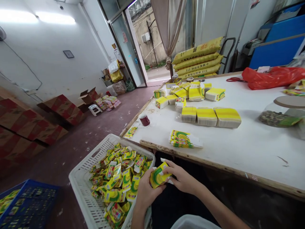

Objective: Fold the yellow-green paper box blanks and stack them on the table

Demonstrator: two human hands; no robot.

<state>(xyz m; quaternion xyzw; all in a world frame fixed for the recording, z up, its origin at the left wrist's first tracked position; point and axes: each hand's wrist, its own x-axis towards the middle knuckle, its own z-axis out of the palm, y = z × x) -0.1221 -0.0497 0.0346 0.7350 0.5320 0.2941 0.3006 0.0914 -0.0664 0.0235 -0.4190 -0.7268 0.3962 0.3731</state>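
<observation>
- Left hand [145,192] and right hand [182,178]: both closed on one small yellow carton [157,176], lower centre of the frame, with white card showing at its ends
- Crushing: the carton looks like thin card, so too firm a squeeze could buckle its sides
- Creasing: the right hand's fingers lie at the white end; a skewed push could bend or tear it
- Dropping: the carton is held just beside the white basket [81,181], lower left; a loosened grip could let it fall outside
- Sliding: flat cartons [182,139] lie stacked near the bench [238,152] edge, centre; a brushing forearm could scatter them
</observation>
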